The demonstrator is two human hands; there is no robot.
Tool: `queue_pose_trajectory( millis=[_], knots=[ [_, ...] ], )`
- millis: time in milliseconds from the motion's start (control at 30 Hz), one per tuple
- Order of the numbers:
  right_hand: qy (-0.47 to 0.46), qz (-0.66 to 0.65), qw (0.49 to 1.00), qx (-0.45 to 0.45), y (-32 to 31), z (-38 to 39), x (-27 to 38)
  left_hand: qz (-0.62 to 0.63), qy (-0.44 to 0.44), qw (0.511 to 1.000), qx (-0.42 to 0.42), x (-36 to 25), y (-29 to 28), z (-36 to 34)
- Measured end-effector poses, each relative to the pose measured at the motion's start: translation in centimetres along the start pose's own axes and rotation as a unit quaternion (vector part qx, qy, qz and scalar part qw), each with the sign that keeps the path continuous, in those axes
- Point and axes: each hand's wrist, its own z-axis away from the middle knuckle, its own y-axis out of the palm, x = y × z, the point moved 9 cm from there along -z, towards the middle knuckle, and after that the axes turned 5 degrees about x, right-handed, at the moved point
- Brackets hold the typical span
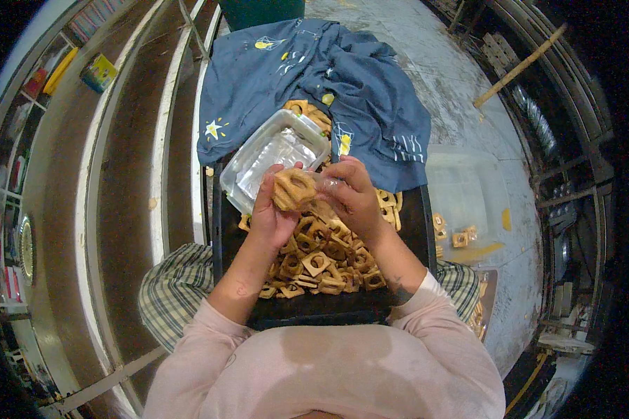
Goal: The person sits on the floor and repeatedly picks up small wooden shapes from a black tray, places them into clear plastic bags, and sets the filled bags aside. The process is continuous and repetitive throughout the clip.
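Nearest the person, a black tray (pixel 412 230) lies across the lap, its near edge bare and dark. A heap of tan wooden pieces (pixel 321 262), flat with square or round holes cut through them, fills the middle of the tray and spreads toward its right edge. Above the heap both hands meet. The left hand (pixel 271 209) is closed around a stack of wooden pieces (pixel 293 188), fingers wrapped on its left side. The right hand (pixel 353 195) is closed on a thin clear plastic bag (pixel 326 185) that touches the stack; whether the stack sits inside it cannot be told. Just beyond the hands, at the tray's far left corner, rests a clear plastic container (pixel 248 181), tilted and holding crumpled clear film. Farther on, a dark blue cloth (pixel 370 105) with white and yellow prints covers the tray's far end. To the right, on the pale floor, a translucent tub (pixel 468 188) holds a few more pieces.
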Motion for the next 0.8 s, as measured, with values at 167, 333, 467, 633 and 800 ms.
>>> queue_pose_trajectory(
  millis=[167, 333, 467, 633, 800],
  knots=[
    [0.165, -0.174, 0.971, 0.023, 1.8, 0.9, -2.9, -0.040, 0.002, 0.999, -0.016, 0.3, -0.3, 0.3],
    [0.299, -0.289, 0.906, 0.079, 3.9, 2.2, -5.7, 0.011, -0.008, 1.000, 0.013, -0.2, 0.6, 0.1],
    [0.233, -0.163, 0.954, 0.089, 2.8, 1.3, -4.9, -0.035, -0.013, 0.998, -0.057, -0.2, -0.6, 0.1],
    [0.116, -0.036, 0.993, 0.007, 0.6, 0.0, -2.6, -0.038, -0.036, 0.998, -0.041, 0.3, -0.3, 0.2],
    [0.073, -0.013, 0.997, 0.026, 1.2, -0.6, -1.5, -0.006, -0.035, 0.996, -0.082, 0.5, -1.2, 0.5]
  ],
)
